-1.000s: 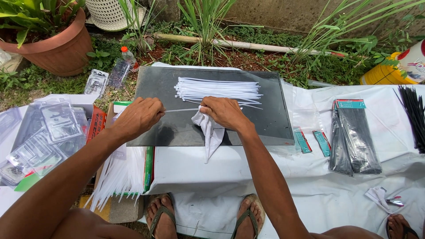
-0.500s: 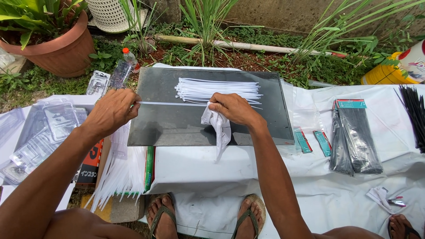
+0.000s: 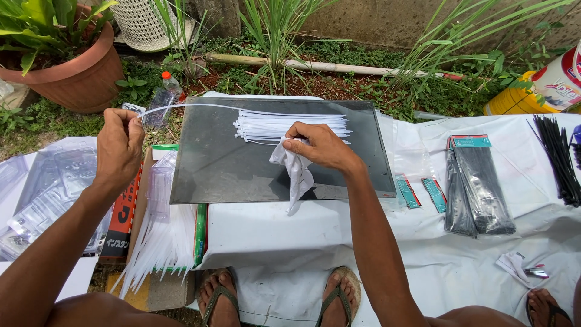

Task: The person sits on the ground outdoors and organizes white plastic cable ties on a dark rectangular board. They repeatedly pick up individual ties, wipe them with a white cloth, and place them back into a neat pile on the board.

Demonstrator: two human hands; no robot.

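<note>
My left hand [image 3: 119,145] pinches one end of a long white cable tie [image 3: 200,108] and holds it out to the left, above the grass. The tie's other end runs to my right hand [image 3: 319,145], which grips a crumpled white cloth [image 3: 295,172] around it. That hand rests on a dark grey board [image 3: 230,169], just in front of a pile of white cable ties [image 3: 284,125] lying across the board's far part.
A white sheet [image 3: 423,254] covers the work surface. Black cable ties in packets [image 3: 478,181] and loose black ties [image 3: 560,157] lie right. A box of white ties [image 3: 163,242] and clear plastic packets [image 3: 42,194] sit left. A terracotta pot [image 3: 72,79] stands far left.
My left hand has drawn the single white tie away to the left and upward, out through the cloth in my right hand. My right hand has stayed near the pile on the board.
</note>
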